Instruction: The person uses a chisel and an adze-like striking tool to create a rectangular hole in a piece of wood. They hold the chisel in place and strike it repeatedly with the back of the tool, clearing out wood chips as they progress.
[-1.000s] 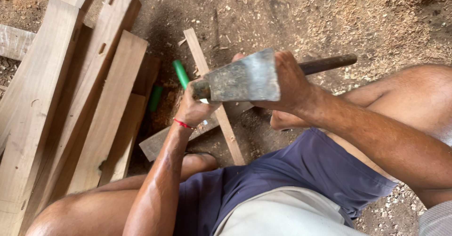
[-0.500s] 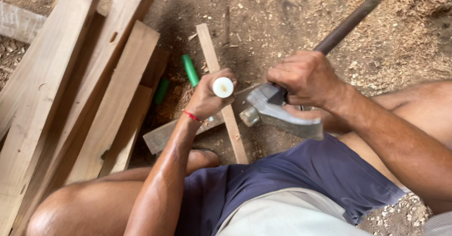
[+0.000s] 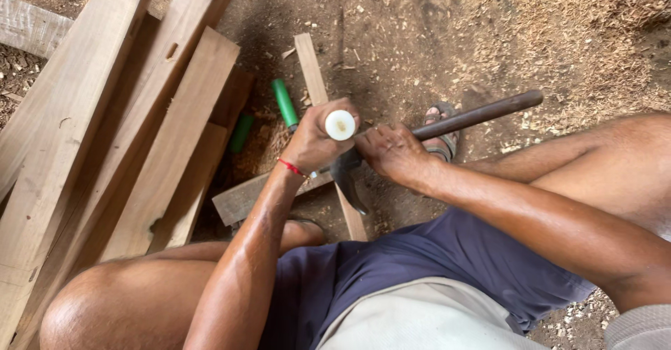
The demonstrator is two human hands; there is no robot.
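White-capped chisel (image 3: 340,124) — inside left fingers (image 3: 334,110)

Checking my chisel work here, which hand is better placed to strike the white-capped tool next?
Probably the right hand: it grips the hatchet beside the cap, while the left hand is wrapped round the white-capped tool.

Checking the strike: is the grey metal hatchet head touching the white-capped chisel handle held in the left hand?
Cannot tell. In the head view the hatchet head sits below the white-capped chisel handle, with the left hand covering where they would meet.
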